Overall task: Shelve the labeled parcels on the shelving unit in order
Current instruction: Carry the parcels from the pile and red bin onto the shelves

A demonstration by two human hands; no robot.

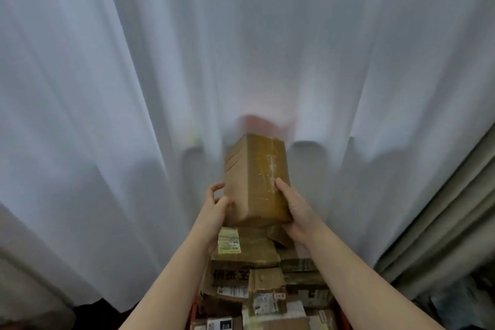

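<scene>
While your left hand (216, 205) & right hand (290, 207) clasp the tall box (255, 179) by its sides, it may slip; parcel pile (257, 281) below gets hit.

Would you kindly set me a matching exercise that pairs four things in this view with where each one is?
Things:
1. box
2. white curtain
3. parcel pile
4. beige curtain

Places:
A. at the far right edge
B. low in the view, beneath the forearms
C. held up between the left hand and the right hand
D. spread across the background

Pairs: 1-C, 2-D, 3-B, 4-A
</scene>
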